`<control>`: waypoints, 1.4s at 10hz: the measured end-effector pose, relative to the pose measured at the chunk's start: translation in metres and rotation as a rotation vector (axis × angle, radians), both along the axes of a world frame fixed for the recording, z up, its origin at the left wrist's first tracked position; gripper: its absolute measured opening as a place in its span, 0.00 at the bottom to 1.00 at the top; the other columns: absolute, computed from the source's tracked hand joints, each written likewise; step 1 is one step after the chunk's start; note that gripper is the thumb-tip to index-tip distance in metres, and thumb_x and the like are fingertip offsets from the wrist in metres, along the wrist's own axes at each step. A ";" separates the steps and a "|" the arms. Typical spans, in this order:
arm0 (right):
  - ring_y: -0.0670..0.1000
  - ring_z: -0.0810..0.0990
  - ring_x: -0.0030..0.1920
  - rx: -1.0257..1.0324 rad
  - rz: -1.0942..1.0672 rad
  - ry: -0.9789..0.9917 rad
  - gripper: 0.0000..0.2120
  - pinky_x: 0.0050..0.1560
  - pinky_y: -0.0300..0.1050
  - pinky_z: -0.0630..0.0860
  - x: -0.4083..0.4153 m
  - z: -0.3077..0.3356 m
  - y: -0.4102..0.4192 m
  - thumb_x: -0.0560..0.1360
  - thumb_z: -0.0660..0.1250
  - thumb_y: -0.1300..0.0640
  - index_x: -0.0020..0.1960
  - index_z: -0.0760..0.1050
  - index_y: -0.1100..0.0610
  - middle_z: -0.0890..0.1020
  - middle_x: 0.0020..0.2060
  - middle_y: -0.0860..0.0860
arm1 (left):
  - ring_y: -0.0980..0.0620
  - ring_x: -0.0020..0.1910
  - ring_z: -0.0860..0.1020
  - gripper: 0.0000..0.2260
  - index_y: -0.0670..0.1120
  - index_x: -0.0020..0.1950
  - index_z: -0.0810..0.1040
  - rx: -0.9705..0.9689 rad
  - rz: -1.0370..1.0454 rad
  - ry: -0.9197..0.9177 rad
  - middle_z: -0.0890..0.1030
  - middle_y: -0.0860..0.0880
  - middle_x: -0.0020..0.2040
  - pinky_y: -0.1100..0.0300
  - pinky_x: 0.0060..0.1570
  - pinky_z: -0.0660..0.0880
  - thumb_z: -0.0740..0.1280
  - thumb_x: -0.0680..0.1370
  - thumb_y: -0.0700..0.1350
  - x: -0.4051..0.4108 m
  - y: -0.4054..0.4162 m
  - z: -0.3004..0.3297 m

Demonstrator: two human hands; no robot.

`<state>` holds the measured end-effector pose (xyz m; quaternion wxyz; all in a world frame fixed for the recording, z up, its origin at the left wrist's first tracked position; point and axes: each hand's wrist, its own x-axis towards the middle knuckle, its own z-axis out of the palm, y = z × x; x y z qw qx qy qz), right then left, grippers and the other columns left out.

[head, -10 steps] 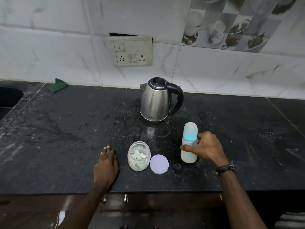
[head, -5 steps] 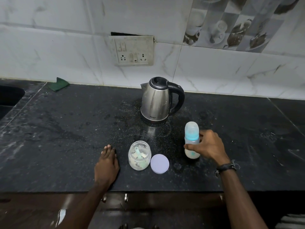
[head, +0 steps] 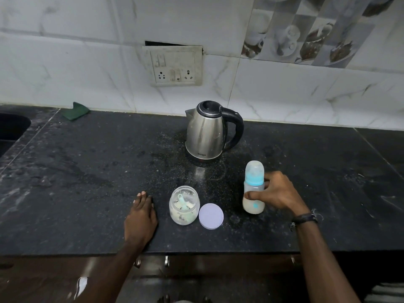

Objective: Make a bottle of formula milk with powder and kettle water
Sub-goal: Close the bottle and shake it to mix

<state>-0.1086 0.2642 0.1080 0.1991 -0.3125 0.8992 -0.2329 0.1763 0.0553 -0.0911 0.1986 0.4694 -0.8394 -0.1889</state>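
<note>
The capped bottle (head: 253, 189), milky at its base, is held in the right grip (head: 273, 193), so shaking is judged next, the jar (head: 184, 205) left of it.

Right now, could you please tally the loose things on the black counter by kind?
Kettle: 1
Baby bottle, gripped by the right hand: 1
Open powder jar: 1
Scoop, inside the jar: 1
Jar lid, lying beside the jar: 1
Green cloth: 1
Total: 6
</note>
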 end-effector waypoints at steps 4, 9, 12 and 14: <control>0.49 0.84 0.41 -0.040 -0.058 0.014 0.26 0.44 0.52 0.81 0.006 -0.002 -0.004 0.53 0.77 0.37 0.45 0.83 0.51 0.85 0.39 0.47 | 0.41 0.71 0.72 0.14 0.39 0.65 0.79 -0.008 0.007 0.005 0.75 0.40 0.70 0.44 0.63 0.75 0.66 0.79 0.38 -0.001 0.001 0.001; 0.48 0.85 0.42 -0.096 -0.039 -0.114 0.19 0.48 0.53 0.82 0.006 -0.006 -0.005 0.58 0.82 0.46 0.44 0.84 0.53 0.86 0.39 0.48 | 0.40 0.70 0.73 0.14 0.38 0.64 0.79 -0.035 0.004 0.012 0.76 0.39 0.69 0.44 0.63 0.75 0.67 0.78 0.37 0.000 0.001 0.002; 0.50 0.84 0.42 -0.072 -0.138 0.084 0.22 0.45 0.52 0.81 0.005 -0.002 -0.003 0.56 0.79 0.39 0.45 0.82 0.50 0.85 0.40 0.48 | 0.41 0.71 0.73 0.15 0.38 0.65 0.79 -0.021 0.003 0.002 0.75 0.39 0.70 0.44 0.64 0.74 0.67 0.79 0.38 0.000 0.001 0.002; 0.50 0.83 0.41 -0.010 -0.132 0.029 0.27 0.44 0.52 0.81 0.001 0.001 -0.002 0.53 0.78 0.36 0.44 0.81 0.53 0.84 0.39 0.48 | 0.42 0.72 0.71 0.15 0.39 0.66 0.78 -0.007 0.003 -0.009 0.74 0.41 0.71 0.45 0.65 0.74 0.66 0.79 0.39 0.000 0.000 0.003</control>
